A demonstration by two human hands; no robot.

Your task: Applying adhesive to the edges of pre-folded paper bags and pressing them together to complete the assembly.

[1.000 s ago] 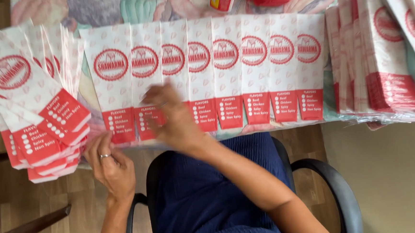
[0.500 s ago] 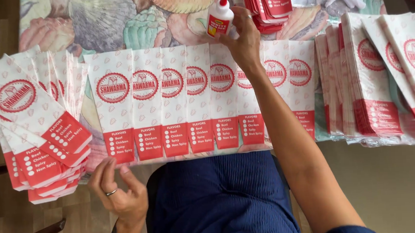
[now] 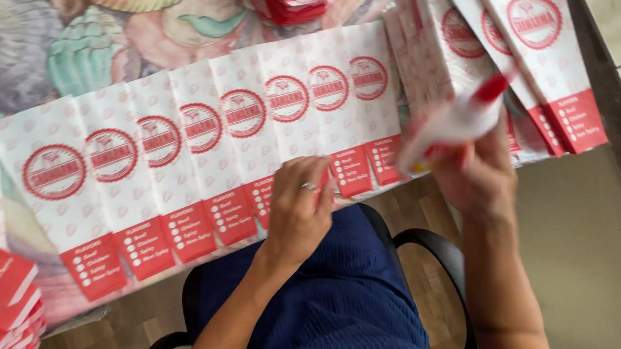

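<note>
Blur smears the glue bottle (image 3: 458, 122), a white body with a red cap, so its outline is hard to read. The right hand (image 3: 479, 175) is wrapped around it, fingers closed on the body, just past the table's near edge by the right-hand stack of paper bags (image 3: 532, 46). The left hand (image 3: 300, 211) lies flat, fingers spread, pressing the overlapping row of bags (image 3: 201, 152) at the near edge. More bags at the far edge are cut off. A patterned tablecloth (image 3: 44, 47) covers the table; wooden floor (image 3: 112, 337) and a black chair (image 3: 430, 250) show below.

Bare forearms, ring on left hand (image 3: 300, 209), dark blue garment
</note>
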